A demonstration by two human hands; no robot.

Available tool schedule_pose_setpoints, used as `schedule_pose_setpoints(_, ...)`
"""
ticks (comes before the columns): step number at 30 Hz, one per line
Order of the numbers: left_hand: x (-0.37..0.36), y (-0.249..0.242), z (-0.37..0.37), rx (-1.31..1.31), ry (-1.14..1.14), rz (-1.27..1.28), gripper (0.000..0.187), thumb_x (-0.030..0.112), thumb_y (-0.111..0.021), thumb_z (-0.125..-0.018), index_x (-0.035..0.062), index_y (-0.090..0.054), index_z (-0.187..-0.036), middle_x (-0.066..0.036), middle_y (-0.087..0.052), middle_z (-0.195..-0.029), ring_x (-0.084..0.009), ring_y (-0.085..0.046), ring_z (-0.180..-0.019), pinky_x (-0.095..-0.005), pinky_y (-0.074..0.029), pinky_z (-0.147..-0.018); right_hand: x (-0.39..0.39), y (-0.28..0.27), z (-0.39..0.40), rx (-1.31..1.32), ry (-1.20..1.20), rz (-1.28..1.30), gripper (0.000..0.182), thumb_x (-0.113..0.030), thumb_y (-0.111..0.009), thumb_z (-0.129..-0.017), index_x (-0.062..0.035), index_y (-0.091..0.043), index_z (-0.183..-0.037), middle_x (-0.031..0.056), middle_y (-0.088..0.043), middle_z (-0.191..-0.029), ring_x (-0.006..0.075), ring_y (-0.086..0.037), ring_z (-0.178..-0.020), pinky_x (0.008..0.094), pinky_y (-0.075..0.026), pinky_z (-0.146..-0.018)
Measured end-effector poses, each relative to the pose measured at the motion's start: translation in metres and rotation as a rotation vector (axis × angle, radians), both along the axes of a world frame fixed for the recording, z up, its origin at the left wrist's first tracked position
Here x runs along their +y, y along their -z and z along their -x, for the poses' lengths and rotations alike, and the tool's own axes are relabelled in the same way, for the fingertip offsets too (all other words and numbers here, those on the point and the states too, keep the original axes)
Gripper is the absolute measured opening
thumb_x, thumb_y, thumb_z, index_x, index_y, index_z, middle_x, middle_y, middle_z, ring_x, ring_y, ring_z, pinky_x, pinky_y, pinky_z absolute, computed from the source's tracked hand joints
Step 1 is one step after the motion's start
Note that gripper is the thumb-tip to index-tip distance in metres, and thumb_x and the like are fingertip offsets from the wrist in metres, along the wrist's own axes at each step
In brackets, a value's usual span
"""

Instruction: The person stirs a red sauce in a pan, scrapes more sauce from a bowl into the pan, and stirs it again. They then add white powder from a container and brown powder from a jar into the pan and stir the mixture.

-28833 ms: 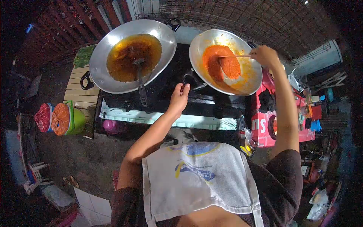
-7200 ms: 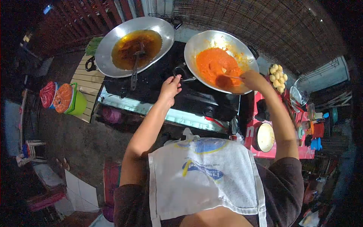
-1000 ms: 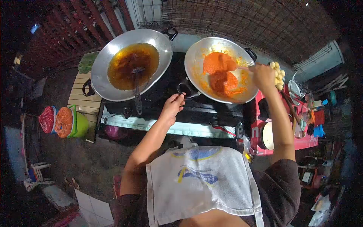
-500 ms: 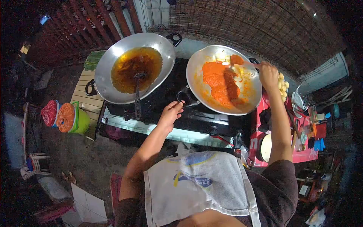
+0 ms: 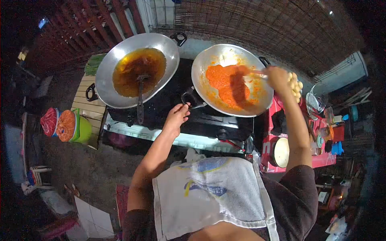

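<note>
A wide metal wok [image 5: 199, 76] on the right of the stove holds thick orange-red paste [image 5: 233, 86]. My right hand [image 5: 277, 80] is closed round the handle of a spatula [image 5: 243, 70], whose head is in the paste, partly blurred. At the wok's left black handle [image 5: 189, 97] is my left hand [image 5: 177, 117], its fingers curled and touching the handle. On the left stands a second wok [image 5: 105, 76] with amber-brown oil [image 5: 136, 86]. A slotted metal ladle [image 5: 140, 100] rests in it, handle over the rim.
Under both woks is a black stove [image 5: 161, 104]. To the right, a pink-red table [image 5: 267, 160] bears a pale round bowl [image 5: 281, 152], jars and utensils. Pale round items [image 5: 295, 86] lie beyond my right wrist. A green bucket [image 5: 82, 128] stands at left.
The spatula head has moved down and left into the paste, which has shifted in the wok. The whole view has shifted slightly, and my left hand stays by the handle.
</note>
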State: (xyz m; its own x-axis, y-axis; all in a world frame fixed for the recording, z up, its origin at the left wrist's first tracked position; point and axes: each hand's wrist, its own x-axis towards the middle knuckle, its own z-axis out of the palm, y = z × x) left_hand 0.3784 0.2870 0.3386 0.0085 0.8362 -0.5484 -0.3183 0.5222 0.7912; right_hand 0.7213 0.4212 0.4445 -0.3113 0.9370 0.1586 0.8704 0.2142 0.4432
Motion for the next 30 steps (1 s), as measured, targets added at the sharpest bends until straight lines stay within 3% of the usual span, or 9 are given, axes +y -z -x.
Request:
schedule_pose_setpoints(3, 0.000, 0.001, 0.001, -0.003, -0.012, 0.000, 0.018, 0.024, -0.053, -0.084, 0.0111, -0.059, -0.095, 0.006, -0.051, -0.080, -0.0044, -0.047, -0.072, -0.0192, -0.037, -0.062, -0.012, -0.013, 0.019, 0.058, -0.031, -0.013, 0.015, -0.017, -0.050, -0.072, -0.0093, -0.063, -0.069, 0.0110, -0.062, -0.073, 0.0260, -0.062, -0.066, 0.0367, -0.049, -0.055)
schedule_pose_setpoints(7, -0.001, 0.002, 0.002, -0.019, 0.005, -0.015, 0.018, 0.026, -0.054, -0.083, 0.0129, -0.058, -0.095, 0.006, -0.051, -0.079, -0.0048, -0.048, -0.073, -0.0199, -0.038, -0.064, -0.041, -0.064, 0.024, -0.165, 0.018, 0.063, 0.016, -0.016, -0.051, -0.069, -0.0070, -0.062, -0.063, 0.0121, -0.062, -0.069, 0.0260, -0.062, -0.066, 0.0366, -0.049, -0.055)
schedule_pose_setpoints(8, -0.001, 0.003, 0.002, -0.028, 0.007, -0.036, 0.019, 0.027, -0.056, -0.082, 0.0134, -0.057, -0.095, 0.006, -0.051, -0.078, -0.0056, -0.050, -0.074, -0.0210, -0.039, -0.066, -0.045, -0.065, 0.025, -0.260, 0.031, 0.028, 0.015, -0.017, -0.052, -0.068, -0.0069, -0.062, -0.061, 0.0120, -0.062, -0.067, 0.0261, -0.062, -0.065, 0.0365, -0.049, -0.055)
schedule_pose_setpoints(13, 0.000, 0.004, 0.002, -0.030, -0.003, -0.028, 0.016, 0.026, -0.053, -0.084, 0.0139, -0.059, -0.094, 0.007, -0.051, -0.079, -0.0032, -0.047, -0.071, -0.0189, -0.037, -0.063, -0.010, -0.022, 0.038, -0.152, -0.002, 0.054, 0.015, -0.017, -0.052, -0.069, -0.0099, -0.064, -0.068, 0.0109, -0.063, -0.070, 0.0246, -0.063, -0.067, 0.0365, -0.049, -0.056)
schedule_pose_setpoints(17, 0.000, 0.005, 0.004, -0.021, 0.031, -0.041, 0.017, 0.026, -0.054, -0.084, 0.0130, -0.059, -0.093, 0.007, -0.050, -0.079, -0.0033, -0.047, -0.071, -0.0185, -0.037, -0.062, -0.030, -0.092, 0.049, -0.354, -0.004, 0.207, 0.017, -0.015, -0.049, -0.071, -0.0083, -0.064, -0.071, 0.0135, -0.063, -0.076, 0.0264, -0.063, -0.069, 0.0364, -0.050, -0.058)
schedule_pose_setpoints(24, 0.001, 0.007, 0.005, -0.042, 0.050, -0.067, 0.019, 0.027, -0.054, -0.083, 0.0128, -0.057, -0.096, 0.006, -0.050, -0.078, -0.0039, -0.048, -0.073, -0.0190, -0.038, -0.064, -0.003, -0.045, 0.050, -0.323, 0.026, 0.232, 0.015, -0.018, -0.055, -0.069, -0.0068, -0.063, -0.074, 0.0129, -0.063, -0.079, 0.0263, -0.062, -0.073, 0.0358, -0.050, -0.059)
schedule_pose_setpoints(26, 0.001, 0.008, 0.007, -0.036, 0.059, -0.062, 0.020, 0.027, -0.054, -0.083, 0.0126, -0.057, -0.096, 0.006, -0.050, -0.078, -0.0039, -0.048, -0.073, -0.0189, -0.038, -0.064, -0.017, -0.073, 0.058, -0.319, 0.012, 0.163, 0.016, -0.018, -0.054, -0.069, -0.0062, -0.064, -0.070, 0.0134, -0.062, -0.072, 0.0264, -0.062, -0.072, 0.0358, -0.050, -0.058)
schedule_pose_setpoints(28, 0.003, 0.008, 0.007, -0.034, 0.071, -0.066, 0.020, 0.027, -0.055, -0.083, 0.0124, -0.057, -0.097, 0.007, -0.050, -0.079, -0.0038, -0.048, -0.073, -0.0189, -0.038, -0.064, -0.033, -0.096, 0.067, -0.423, 0.044, 0.276, 0.017, -0.016, -0.051, -0.068, -0.0063, -0.065, -0.072, 0.0127, -0.063, -0.078, 0.0259, -0.062, -0.073, 0.0371, -0.050, -0.062)
schedule_pose_setpoints(30, 0.003, 0.008, 0.007, -0.042, 0.072, -0.072, 0.020, 0.027, -0.055, -0.083, 0.0125, -0.057, -0.097, 0.007, -0.051, -0.079, -0.0037, -0.048, -0.073, -0.0190, -0.039, -0.064, -0.025, -0.075, 0.051, -0.448, 0.016, 0.280, 0.017, -0.019, -0.053, -0.069, -0.0074, -0.065, -0.073, 0.0117, -0.063, -0.077, 0.0265, -0.062, -0.073, 0.0371, -0.050, -0.062)
